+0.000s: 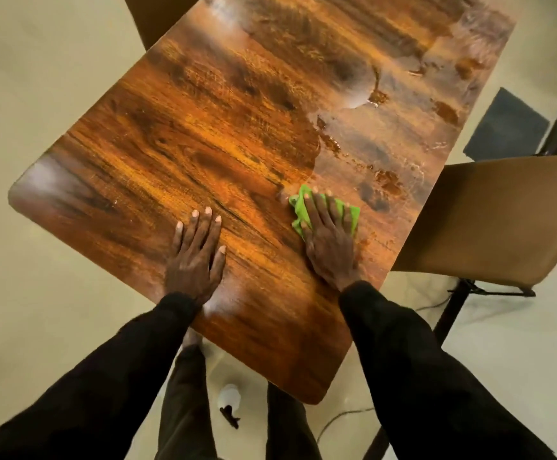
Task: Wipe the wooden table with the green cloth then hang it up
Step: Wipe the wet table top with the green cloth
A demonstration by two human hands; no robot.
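The wooden table (177,137) fills the middle of the head view, its grain glossy orange-brown. The right and far part looks dull and wet, with small puddles. My right hand (328,237) lies flat, palm down, pressing the green cloth (350,214) onto the table near its right edge; the cloth shows around my fingers and is mostly hidden under the hand. My left hand (197,254) rests flat on the bare wood, fingers spread, about a hand's width left of the cloth, holding nothing. Both arms wear black sleeves.
A brown chair (502,220) stands close against the table's right edge. Another chair back (157,14) shows at the far left. A dark mat (506,127) lies on the floor at the right. A spray bottle (229,403) lies on the floor by my legs.
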